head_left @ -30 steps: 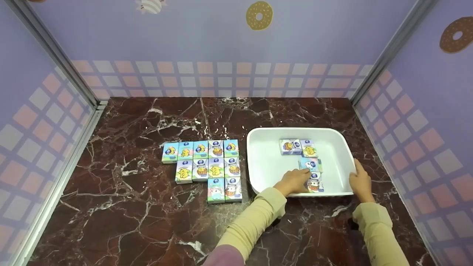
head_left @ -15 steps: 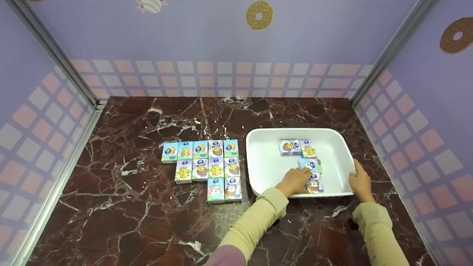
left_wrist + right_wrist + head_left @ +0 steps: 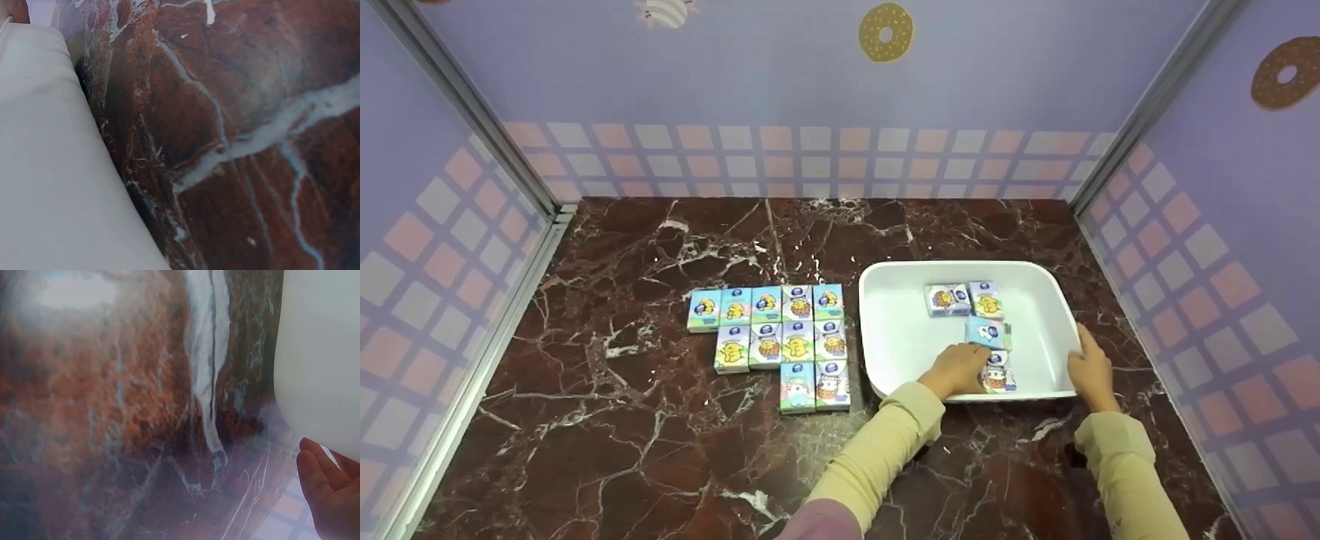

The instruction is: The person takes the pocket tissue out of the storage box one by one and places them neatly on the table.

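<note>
In the head view, a white plastic tub (image 3: 896, 330) holds several small, cartoon-printed tissue packs. My left hand (image 3: 958, 367) reaches over its front rim and grips the left side of the nearest tissue pack (image 3: 999, 375), covering part of it. Just beyond the fingers lies a blue tissue pack (image 3: 987, 332). Farther back are a purple-white pack (image 3: 947, 299) and a tilted yellow-figure pack (image 3: 986, 300). At the tub's front right, my right hand (image 3: 1093, 371) holds the rim; the right wrist view shows its thumb and fingers (image 3: 332, 486) at the tub's corner.
Left of the tub, several tissue packs (image 3: 781, 330) lie face up in stepped rows on the brown marble tabletop (image 3: 607, 420). Lilac panels (image 3: 780, 82) with checked bands stand behind and at both sides. The left wrist view shows mostly marble and a pale surface.
Both hands stay nearly in place. Inside the tub, the blue pack has shifted slightly away from me, and the yellow-figure pack beyond it now sits a little more tilted.
</note>
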`<state>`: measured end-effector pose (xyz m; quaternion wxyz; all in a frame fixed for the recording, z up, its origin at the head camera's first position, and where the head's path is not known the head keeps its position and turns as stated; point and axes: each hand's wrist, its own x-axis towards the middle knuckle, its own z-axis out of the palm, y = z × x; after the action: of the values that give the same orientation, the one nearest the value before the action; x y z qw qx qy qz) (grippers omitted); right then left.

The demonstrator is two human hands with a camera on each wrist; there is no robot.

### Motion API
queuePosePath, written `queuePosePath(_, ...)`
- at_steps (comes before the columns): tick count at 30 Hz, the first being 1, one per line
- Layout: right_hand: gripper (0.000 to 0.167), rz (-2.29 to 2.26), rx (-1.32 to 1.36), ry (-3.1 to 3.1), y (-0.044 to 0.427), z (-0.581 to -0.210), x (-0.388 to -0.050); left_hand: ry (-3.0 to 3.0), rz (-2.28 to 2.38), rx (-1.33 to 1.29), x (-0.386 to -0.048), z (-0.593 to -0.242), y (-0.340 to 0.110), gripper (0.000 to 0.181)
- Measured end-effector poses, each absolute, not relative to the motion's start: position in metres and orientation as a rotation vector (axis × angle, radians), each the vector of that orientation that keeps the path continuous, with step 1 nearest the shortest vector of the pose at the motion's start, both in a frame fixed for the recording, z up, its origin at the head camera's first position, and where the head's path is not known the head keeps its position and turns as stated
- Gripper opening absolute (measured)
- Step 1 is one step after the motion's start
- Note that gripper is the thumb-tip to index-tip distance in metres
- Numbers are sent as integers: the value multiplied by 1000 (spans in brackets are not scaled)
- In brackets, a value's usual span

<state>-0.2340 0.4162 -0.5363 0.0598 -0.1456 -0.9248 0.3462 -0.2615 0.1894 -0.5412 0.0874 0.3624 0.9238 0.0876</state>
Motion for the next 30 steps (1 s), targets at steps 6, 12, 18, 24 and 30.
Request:
queuePosePath(6, 55, 1058, -452, -2807, 416, -536, -234, 2722, 339, 1038, -263, -544, 190, 44)
queuePosePath(12, 55, 1067, -453, -2815, 417, -536, -234, 2741, 346, 1037, -262, -542, 188, 45)
queuePosePath(18, 54, 1076, -455, -2814, 417, -537, -234, 2726, 347, 1038, -263, -538, 183, 50)
queuePosePath(24, 54, 1072, -456, -2815, 416, -534, -234, 2665, 356, 1021, -267, -535, 176, 59)
queuePosePath(30, 54, 1066, -472, -2825, 416, -534, -234, 2626, 363, 1013, -270, -531, 170, 57)
